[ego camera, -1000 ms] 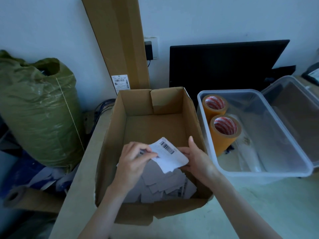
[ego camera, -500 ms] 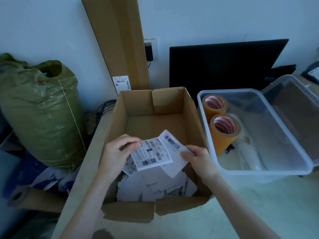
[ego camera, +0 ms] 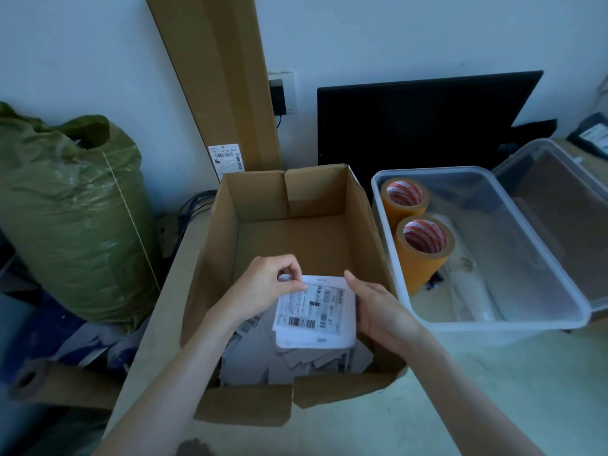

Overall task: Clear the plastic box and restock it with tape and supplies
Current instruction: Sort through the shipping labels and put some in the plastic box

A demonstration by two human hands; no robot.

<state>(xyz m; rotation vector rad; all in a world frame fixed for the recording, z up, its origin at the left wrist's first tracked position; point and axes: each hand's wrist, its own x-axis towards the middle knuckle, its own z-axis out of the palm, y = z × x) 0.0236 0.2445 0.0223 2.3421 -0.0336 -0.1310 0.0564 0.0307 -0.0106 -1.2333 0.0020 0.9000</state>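
An open cardboard box (ego camera: 210, 251) stands in front of me with a heap of loose paper labels (ego camera: 296, 360) in its near end. Both my hands are inside it. My left hand (ego camera: 263, 284) pinches the top left corner of a small stack of shipping labels (ego camera: 316, 311). My right hand (ego camera: 378, 307) holds the stack's right edge. To the right stands the clear plastic box (ego camera: 487, 324), holding two rolls of tan tape (ego camera: 424, 248) at its left side and a clear plastic bag (ego camera: 473, 291) on its floor.
The plastic box's lid (ego camera: 566, 205) leans at its right. A black monitor (ego camera: 421, 126) and a tall flat carton (ego camera: 223, 87) stand against the wall. A stuffed green sack (ego camera: 72, 212) sits left of the table, with a cardboard tube (ego camera: 36, 380) below.
The labels have gone from fanned out and raised to squared into one flat stack, lowered over the heap. My right hand has shifted to the stack's right edge.
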